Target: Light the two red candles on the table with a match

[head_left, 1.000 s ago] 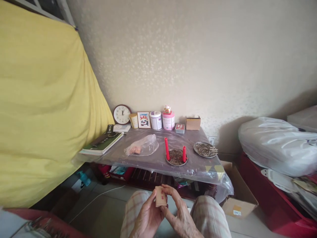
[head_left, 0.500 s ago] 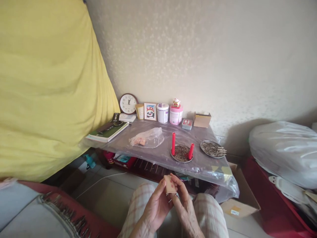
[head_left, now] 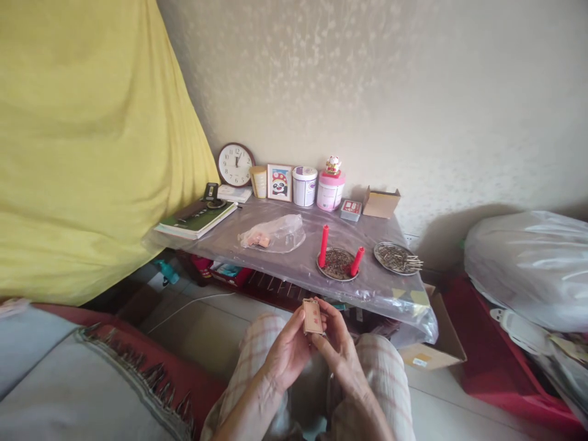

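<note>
Gripping small pale box (head_left: 313,318) w/ L hand (head_left: 288,350) & R hand (head_left: 339,344), nr knees (head_left: 383,373).
Fingers of both clamped on box, opp. sides. On table (head_left: 296,263) beyond: tall red candle (head_left: 324,246) & short tilted one (head_left: 357,261) in round dish (head_left: 339,280), plastic bag (head_left: 287,231) to L, 2nd dish (head_left: 384,267) to R.

Table edge (head_left: 376,299) blocking beyond held box (head_left: 313,317), gap between plastic bag (head_left: 287,231) and red candles (head_left: 324,246)

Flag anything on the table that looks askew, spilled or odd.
Thin pale sticks jut past the right rim of the rightmost round silvery plate, unlike its other contents. The short red cylinder also seems to lean rightward.
</note>
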`<state>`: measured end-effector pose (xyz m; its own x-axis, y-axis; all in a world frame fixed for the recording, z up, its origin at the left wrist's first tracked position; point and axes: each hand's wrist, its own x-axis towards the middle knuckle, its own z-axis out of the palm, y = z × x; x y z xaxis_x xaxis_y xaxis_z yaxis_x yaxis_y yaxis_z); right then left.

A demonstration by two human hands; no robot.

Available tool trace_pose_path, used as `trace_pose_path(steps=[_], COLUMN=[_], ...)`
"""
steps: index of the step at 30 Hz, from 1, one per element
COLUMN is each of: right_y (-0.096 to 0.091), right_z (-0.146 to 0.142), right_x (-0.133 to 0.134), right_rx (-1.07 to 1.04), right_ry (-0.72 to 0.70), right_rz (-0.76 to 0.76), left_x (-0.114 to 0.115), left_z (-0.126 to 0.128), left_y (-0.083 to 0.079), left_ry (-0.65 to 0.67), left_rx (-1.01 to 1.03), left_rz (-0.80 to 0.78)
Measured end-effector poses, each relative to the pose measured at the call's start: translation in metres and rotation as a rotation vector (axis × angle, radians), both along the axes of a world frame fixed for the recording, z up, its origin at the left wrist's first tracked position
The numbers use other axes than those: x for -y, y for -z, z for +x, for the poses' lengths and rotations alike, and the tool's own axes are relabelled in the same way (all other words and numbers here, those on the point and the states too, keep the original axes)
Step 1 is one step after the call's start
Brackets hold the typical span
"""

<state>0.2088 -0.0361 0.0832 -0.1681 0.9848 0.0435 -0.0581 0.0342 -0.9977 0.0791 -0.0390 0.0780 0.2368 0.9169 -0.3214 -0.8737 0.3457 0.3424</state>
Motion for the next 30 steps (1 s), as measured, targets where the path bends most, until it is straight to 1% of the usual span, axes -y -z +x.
trace_pose_path(steps=[1,2,4,7,11,15,19,25,30], right_y=[-0.005,-0.009,-0.013,-0.009,-0.002,-0.005,-0.006,0.000,0.001], right_z=[0.004,0.008,0.014,0.017,0.018,0.018,0.017,0.012,0.014], right_x=[-0.002,-0.005,-0.012,-0.021,-0.026,-0.025,-0.026,-0.028,-0.029], right_rx=[-0.036,-0.059,-0.065,-0.054,-0.097,-0.128,-0.098,-0.051,0.023], right_ry=[-0.039,-0.040,0.029,0.126,0.087,0.055,0.111,0.159,0.092], right_rz=[-0.035,-0.062,-0.098,-0.132,-0.184,-0.223,-0.211,-0.186,-0.145], left_x=[0.000,0.000,0.001,0.003,0.007,0.009,0.011,0.012,0.012], left_z=[-0.003,-0.005,-0.008,-0.010,-0.009,-0.009,-0.009,-0.010,-0.013], left_y=[0.000,0.001,0.002,0.003,0.006,0.008,0.007,0.008,0.007], left_ry=[0.008,0.023,0.062,0.127,0.183,0.206,0.207,0.206,0.214], left_rx=[-0.003,-0.007,-0.016,-0.031,-0.044,-0.051,-0.057,-0.059,-0.061], left_rz=[-0.007,-0.014,-0.024,-0.029,-0.036,-0.051,-0.066,-0.088,-0.103])
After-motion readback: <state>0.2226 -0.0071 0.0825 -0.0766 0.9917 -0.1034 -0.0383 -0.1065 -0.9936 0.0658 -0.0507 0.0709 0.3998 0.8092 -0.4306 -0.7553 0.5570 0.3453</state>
